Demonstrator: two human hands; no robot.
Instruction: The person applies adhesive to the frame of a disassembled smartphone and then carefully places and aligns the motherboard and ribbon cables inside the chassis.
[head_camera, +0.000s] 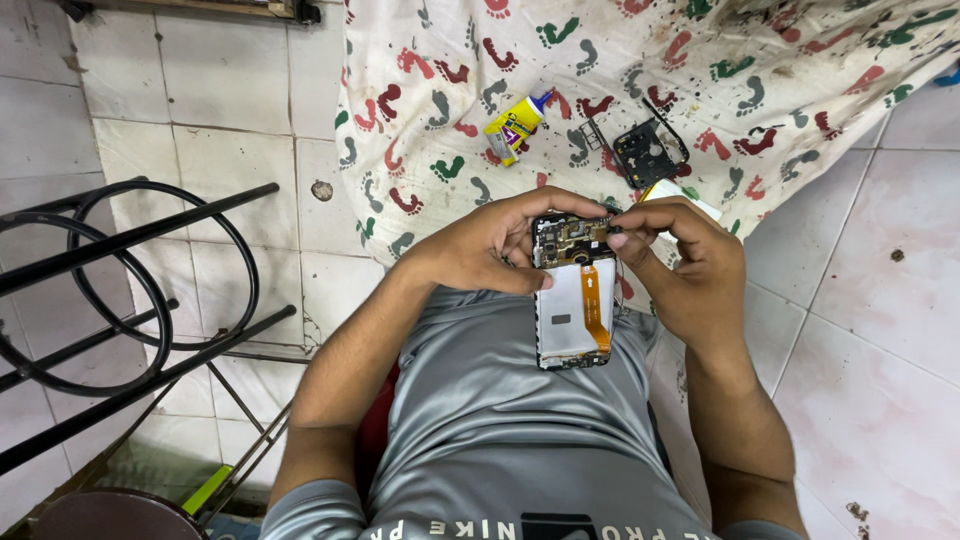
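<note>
Both hands: L hand, R hand grip opened phone; yellow tube behind.

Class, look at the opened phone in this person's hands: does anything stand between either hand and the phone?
Nothing visible does. The left hand grips the opened phone at its side, and the right hand touches its top edge directly.

White cloth, red-green-grey footprint pattern; yellow glue tube; opened phone, orange ribbon strip; grey shirt.
</note>
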